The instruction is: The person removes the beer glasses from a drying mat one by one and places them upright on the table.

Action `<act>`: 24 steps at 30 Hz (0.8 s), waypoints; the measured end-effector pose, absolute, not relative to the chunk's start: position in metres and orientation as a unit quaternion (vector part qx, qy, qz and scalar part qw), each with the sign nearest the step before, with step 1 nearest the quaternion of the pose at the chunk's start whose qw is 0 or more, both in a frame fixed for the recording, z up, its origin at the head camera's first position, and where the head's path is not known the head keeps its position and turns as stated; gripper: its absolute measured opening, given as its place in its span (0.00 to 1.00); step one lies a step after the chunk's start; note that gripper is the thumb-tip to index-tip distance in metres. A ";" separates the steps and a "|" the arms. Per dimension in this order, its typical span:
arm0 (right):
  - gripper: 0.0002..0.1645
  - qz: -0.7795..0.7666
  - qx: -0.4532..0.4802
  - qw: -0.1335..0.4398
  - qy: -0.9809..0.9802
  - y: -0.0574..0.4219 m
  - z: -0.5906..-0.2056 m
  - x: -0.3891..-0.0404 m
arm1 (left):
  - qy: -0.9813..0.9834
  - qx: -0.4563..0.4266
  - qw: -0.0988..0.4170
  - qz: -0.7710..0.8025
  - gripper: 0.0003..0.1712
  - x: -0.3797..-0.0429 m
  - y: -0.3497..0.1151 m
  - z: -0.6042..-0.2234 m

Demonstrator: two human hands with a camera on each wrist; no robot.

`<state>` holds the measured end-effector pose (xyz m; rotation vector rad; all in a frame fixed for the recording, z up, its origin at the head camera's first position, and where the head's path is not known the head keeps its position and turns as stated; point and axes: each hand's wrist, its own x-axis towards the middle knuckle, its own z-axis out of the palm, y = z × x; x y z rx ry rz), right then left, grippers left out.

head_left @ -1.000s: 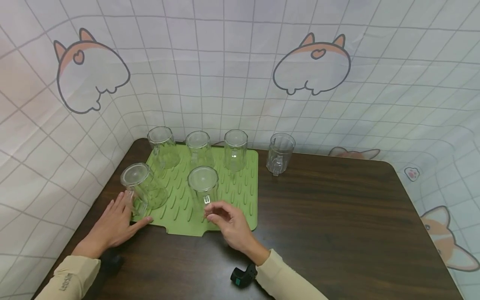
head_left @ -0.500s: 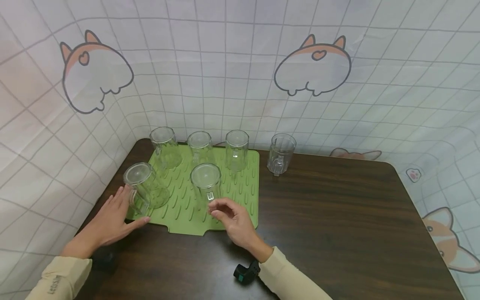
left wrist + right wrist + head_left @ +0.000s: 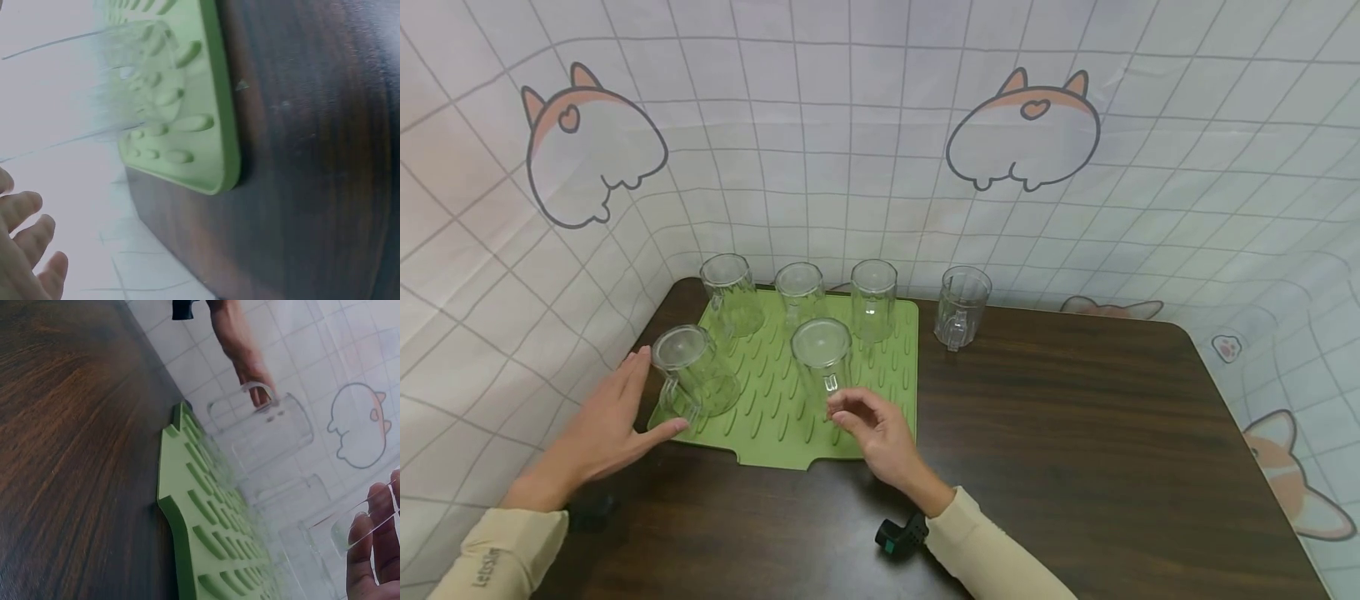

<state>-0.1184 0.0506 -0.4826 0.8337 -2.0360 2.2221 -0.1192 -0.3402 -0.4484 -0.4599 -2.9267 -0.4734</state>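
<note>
While our right hand (image 3: 883,442) has its fingers clamped on the handle (image 3: 831,383) of an upturned glass mug (image 3: 822,343) over the green ribbed mat (image 3: 771,446) (can't tell if it's touching), our left hand (image 3: 598,427), fingers straight and thumb spread, is just beside the front-left mug (image 3: 696,371). Behind those we've got three back-row mugs (image 3: 800,292), plus a lone mug (image 3: 964,304) on the table (image 3: 1060,417).

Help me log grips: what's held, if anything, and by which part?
The right hand holds a mug by its handle; the left hand holds nothing.
</note>
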 end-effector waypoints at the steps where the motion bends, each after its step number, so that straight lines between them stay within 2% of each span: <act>1: 0.11 0.708 0.266 0.009 -0.654 0.052 -0.482 -0.119 | -0.972 -0.153 0.073 -0.162 0.67 -0.119 -0.340 -0.446; 12: 0.12 0.687 0.258 0.018 -0.679 0.064 -0.477 -0.123 | -0.969 -0.155 0.103 -0.165 0.65 -0.124 -0.339 -0.421; 24: 0.11 0.653 0.258 0.045 -0.710 0.077 -0.470 -0.127 | -0.968 -0.168 0.108 -0.151 0.64 -0.129 -0.316 -0.393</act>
